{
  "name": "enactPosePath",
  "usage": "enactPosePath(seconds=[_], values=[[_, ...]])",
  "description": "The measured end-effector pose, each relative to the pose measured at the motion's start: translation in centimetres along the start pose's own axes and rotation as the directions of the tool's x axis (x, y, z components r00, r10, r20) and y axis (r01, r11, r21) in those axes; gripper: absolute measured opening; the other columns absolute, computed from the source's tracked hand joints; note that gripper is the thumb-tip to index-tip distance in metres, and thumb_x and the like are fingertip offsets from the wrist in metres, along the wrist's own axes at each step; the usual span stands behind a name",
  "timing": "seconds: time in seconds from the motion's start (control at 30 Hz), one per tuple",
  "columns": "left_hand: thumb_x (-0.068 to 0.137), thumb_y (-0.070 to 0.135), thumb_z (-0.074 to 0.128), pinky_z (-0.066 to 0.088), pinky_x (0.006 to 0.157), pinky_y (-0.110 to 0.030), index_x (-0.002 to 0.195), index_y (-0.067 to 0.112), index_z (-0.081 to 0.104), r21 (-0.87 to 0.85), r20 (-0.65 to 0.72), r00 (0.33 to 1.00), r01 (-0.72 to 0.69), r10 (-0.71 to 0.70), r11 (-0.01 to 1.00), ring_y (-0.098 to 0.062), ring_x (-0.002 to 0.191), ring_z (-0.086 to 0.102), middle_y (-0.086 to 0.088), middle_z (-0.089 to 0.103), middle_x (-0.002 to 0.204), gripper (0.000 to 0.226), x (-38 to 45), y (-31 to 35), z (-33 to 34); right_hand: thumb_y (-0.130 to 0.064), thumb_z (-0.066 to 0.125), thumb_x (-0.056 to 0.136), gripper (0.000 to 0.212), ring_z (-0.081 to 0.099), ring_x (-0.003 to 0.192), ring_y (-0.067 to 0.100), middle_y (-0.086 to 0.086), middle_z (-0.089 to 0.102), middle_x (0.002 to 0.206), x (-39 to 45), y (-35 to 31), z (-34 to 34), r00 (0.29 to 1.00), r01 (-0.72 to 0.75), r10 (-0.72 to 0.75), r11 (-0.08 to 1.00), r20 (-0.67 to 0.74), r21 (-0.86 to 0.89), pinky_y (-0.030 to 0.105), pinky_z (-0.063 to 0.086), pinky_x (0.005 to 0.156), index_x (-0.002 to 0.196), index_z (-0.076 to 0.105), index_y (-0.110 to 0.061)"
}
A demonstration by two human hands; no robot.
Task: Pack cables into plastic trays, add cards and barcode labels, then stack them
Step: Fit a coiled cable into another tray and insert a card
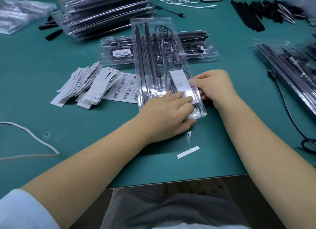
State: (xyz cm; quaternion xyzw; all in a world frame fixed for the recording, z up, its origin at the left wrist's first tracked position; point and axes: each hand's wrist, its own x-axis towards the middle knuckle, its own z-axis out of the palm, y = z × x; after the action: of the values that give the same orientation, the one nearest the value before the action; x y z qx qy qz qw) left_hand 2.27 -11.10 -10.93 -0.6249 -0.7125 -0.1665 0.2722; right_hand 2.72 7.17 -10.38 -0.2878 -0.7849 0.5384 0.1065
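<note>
A long clear plastic tray (150, 46) lies lengthwise in the middle of the green table, holding dark rods, a coiled cable and a small controller. A white card (179, 81) lies in its near right compartment. My left hand (168, 112) rests flat on the tray's near end, straight fingers pressing the card's lower part. My right hand (213, 87) is at the tray's right edge, its curled fingers pinching the card and the tray rim there.
A fanned pile of white cards (82, 85) and a barcode label sheet (123, 90) lie left of the tray. A packed tray with a barcode (119, 53) lies behind it, stacked trays (102, 13) at the back left, loose parts (290, 68) at right. A paper strip (188, 152) lies near the table edge.
</note>
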Motion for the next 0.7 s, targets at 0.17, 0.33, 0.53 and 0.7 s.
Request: enactPosePath(seconds=[0.17, 0.33, 0.53, 0.7], values=[[0.083, 0.02, 0.057, 0.058, 0.062, -0.043, 0.068, 0.0, 0.064, -0.018, -0.034, 0.998, 0.055, -0.056, 0.998, -0.032, 0.093, 0.069, -0.014, 0.072, 0.098, 0.026, -0.2, 0.1, 0.1, -0.022, 0.075, 0.077, 0.006, 0.06, 0.061, 0.015, -0.002, 0.068, 0.071, -0.5, 0.5, 0.5, 0.973, 0.199, -0.202, 0.979, -0.109, -0.039, 0.027, 0.051, 0.059, 0.079, 0.07, -0.021], [0.085, 0.016, 0.054, 0.057, 0.069, -0.054, 0.073, -0.005, 0.064, -0.031, -0.012, 0.99, 0.141, -0.142, 0.989, -0.039, 0.095, 0.067, -0.019, 0.07, 0.103, 0.026, -0.2, 0.5, -0.1, -0.026, 0.071, 0.081, 0.024, 0.058, 0.084, 0.003, -0.009, 0.07, 0.097, -0.9, 0.1, 0.7, 0.935, 0.299, -0.33, 0.93, -0.128, -0.216, 0.017, 0.044, 0.082, 0.105, 0.073, -0.022], [0.086, 0.016, 0.053, 0.057, 0.067, -0.052, 0.074, -0.005, 0.064, -0.028, -0.005, 0.986, 0.166, -0.166, 0.986, -0.037, 0.095, 0.068, -0.019, 0.07, 0.102, 0.026, 0.0, 0.6, -0.4, -0.022, 0.054, 0.091, 0.027, 0.053, 0.103, 0.012, -0.008, 0.061, 0.095, -0.8, 0.1, 0.3, 0.91, 0.392, -0.412, 0.835, 0.032, -0.386, 0.018, 0.034, 0.077, 0.113, 0.069, -0.025], [0.087, 0.017, 0.051, 0.057, 0.068, -0.05, 0.076, -0.004, 0.065, -0.016, 0.051, 0.984, 0.173, -0.172, 0.985, -0.038, 0.097, 0.067, -0.018, 0.07, 0.104, 0.028, 0.1, 0.6, -0.4, -0.014, 0.047, 0.094, 0.037, 0.057, 0.085, 0.033, 0.013, 0.054, 0.088, -0.5, -0.1, -0.7, 0.924, 0.359, -0.293, 0.886, 0.244, -0.293, 0.034, 0.048, 0.081, 0.124, 0.061, -0.03]])
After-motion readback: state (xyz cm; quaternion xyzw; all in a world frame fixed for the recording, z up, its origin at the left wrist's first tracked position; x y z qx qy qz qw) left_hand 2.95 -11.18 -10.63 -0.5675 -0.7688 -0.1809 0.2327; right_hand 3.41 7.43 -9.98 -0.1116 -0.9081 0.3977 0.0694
